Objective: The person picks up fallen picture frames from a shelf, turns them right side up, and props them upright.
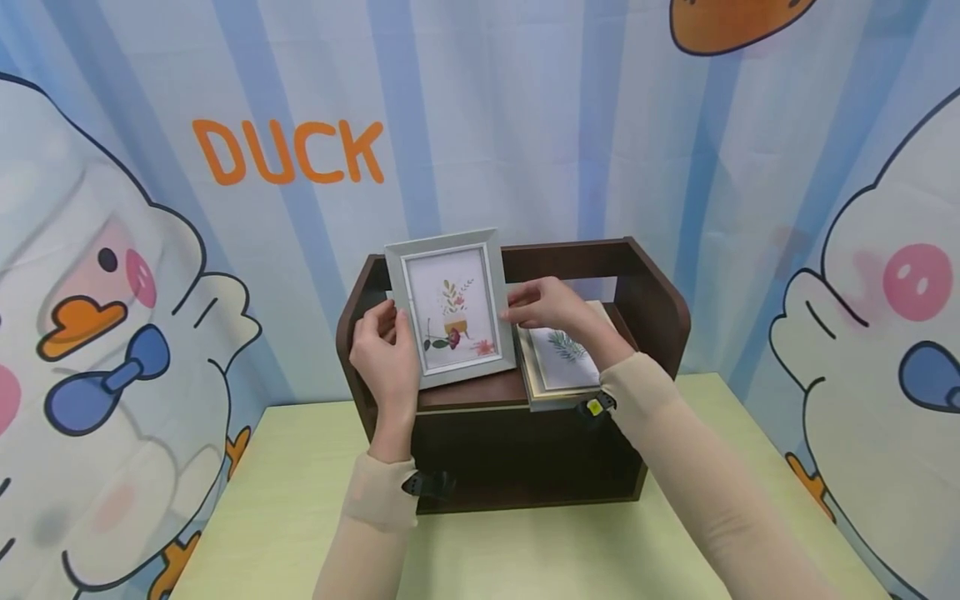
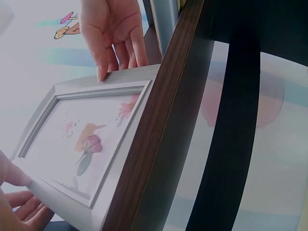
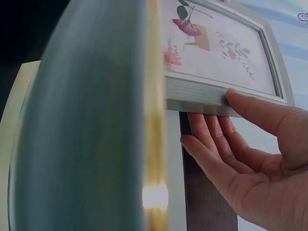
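Observation:
A silver-grey photo frame (image 1: 429, 287) with a flower print stands leaning slightly on the upper board of a small dark brown shelf (image 1: 662, 308). My left hand (image 1: 387, 350) holds its left edge, thumb at the front and fingers behind, as the left wrist view shows. At the opposite edge, my right hand (image 1: 551, 307) pinches the frame, its thumb (image 3: 260, 111) on the border and its fingers round the back. Printed on the picture are a dark red rose (image 3: 187, 27) and a potted plant.
To the right of the frame lies a stack of flat books or boards (image 1: 566, 358), a leaf print on top, slightly over the shelf's front edge. The shelf stands on a pale yellow-green table (image 1: 300, 492). Behind hangs a striped blue curtain (image 1: 495, 125) with cartoon ducks.

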`<state>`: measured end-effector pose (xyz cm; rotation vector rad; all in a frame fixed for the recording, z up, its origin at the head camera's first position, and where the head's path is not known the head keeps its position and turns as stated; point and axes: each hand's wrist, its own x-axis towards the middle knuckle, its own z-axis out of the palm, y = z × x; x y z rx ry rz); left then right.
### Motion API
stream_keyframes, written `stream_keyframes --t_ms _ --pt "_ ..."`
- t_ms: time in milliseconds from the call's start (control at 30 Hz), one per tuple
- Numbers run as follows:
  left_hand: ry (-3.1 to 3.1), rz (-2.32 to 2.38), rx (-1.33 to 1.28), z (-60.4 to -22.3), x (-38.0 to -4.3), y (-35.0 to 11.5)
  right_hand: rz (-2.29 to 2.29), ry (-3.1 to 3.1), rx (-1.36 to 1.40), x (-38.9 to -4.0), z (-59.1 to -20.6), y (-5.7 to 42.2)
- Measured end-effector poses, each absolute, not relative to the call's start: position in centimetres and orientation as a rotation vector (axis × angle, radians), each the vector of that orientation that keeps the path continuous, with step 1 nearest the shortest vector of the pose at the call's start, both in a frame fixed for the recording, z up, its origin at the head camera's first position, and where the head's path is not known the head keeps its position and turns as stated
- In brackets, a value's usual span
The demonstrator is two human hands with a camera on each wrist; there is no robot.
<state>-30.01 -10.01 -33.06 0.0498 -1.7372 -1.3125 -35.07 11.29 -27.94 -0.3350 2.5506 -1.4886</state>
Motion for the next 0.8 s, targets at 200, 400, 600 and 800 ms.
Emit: stream_keyframes --t_ms 200,400,600,800 --pt "-1.728 -1.317 0.051 -33.0 -30.3 -10.0 -1.573 2.539 -0.329 -34.6 -28.3 11.0" --pt "-1.720 -1.311 0.058 -33.0 -30.4 -10.0 -1.604 2.544 -0.348 -34.2 -28.7 10.7" --pt "-1.717 -1.298 0.069 -33.2 -30.5 -10.0 -1.612 2.548 -0.352 -33.9 -28.9 10.5" --pt "-1.709 -1.285 0.086 -33.3 -30.7 -9.8 -1.601 2.569 -0.339 -33.7 -28.9 10.3"
